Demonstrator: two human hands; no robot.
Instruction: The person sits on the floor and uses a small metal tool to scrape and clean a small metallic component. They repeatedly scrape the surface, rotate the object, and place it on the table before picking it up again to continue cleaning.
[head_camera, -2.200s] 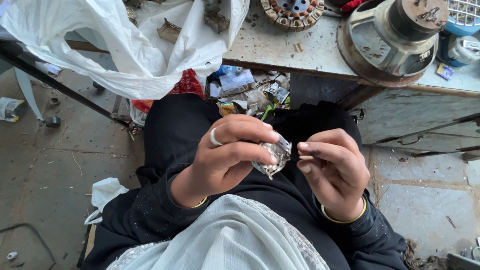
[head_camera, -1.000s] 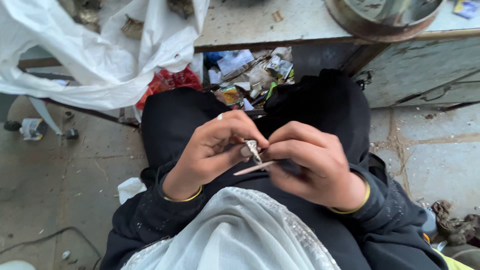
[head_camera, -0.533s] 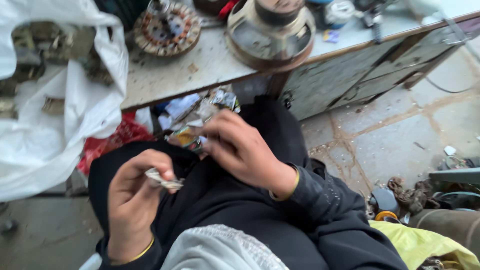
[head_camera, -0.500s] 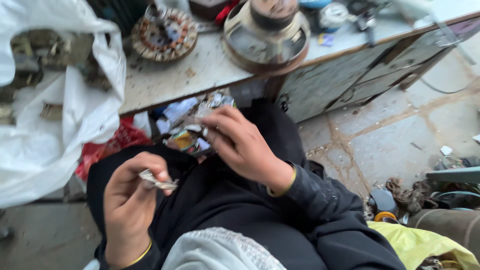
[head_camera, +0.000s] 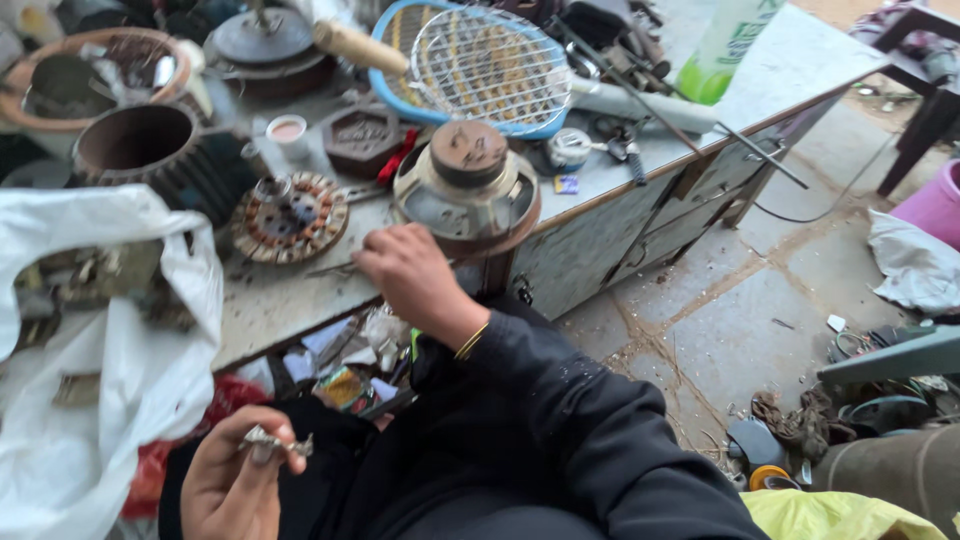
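Fingertips of the left hand (head_camera: 232, 490) pinch a small crinkled silvery metal piece (head_camera: 275, 441) low over the dark-clothed lap. Right hand (head_camera: 408, 275) reaches to the worn workbench (head_camera: 280, 300), fingers curled together just beside a round rusty motor housing (head_camera: 467, 190). Near it lies a toothed copper-wound disc (head_camera: 290, 215); a white plastic bag (head_camera: 90, 400) holds boxy metal parts.

The left hand (head_camera: 232, 490) pinched a small crumpled piece (head_camera: 275, 442) of dull silvery metal. The motor housing (head_camera: 467, 195) by the right hand (head_camera: 410, 280) was tarnished, rusty metal. The table (head_camera: 290, 300) top looked rough, grey and gritty. The bag (head_camera: 80, 400) was thin, glossy white plastic. The sleeves (head_camera: 560, 420) were matt black cloth, dusted with specks.
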